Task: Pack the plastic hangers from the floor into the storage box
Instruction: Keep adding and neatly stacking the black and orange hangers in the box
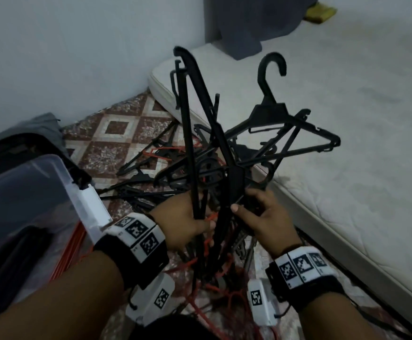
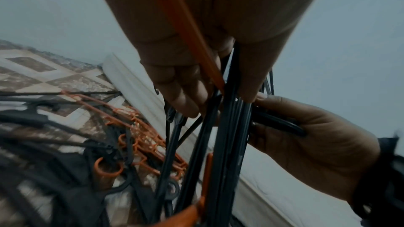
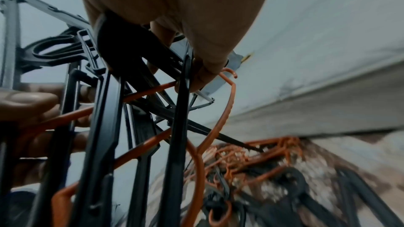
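A tangled bundle of black plastic hangers (image 1: pixel 214 153) with a few orange ones is held up above the floor, hooks pointing away from me. My left hand (image 1: pixel 200 222) grips the lower bars of the bundle (image 2: pixel 231 127), fingers curled round the black bars and an orange bar (image 2: pixel 188 28). My right hand (image 1: pixel 246 204) holds the same bundle (image 3: pixel 104 110) from the right, thumb on top. More black and orange hangers (image 1: pixel 146 173) lie piled on the patterned floor beneath. The clear storage box (image 1: pixel 62 168) stands open at the left, with orange hangers inside.
A white mattress (image 1: pixel 347 168) lies on the floor along the right, its edge close to the pile. A dark suitcase (image 1: pixel 16 146) sits behind the box. The pale wall (image 1: pixel 77 57) closes the far side. A grey cloth (image 1: pixel 236 25) hangs over the mattress's far end.
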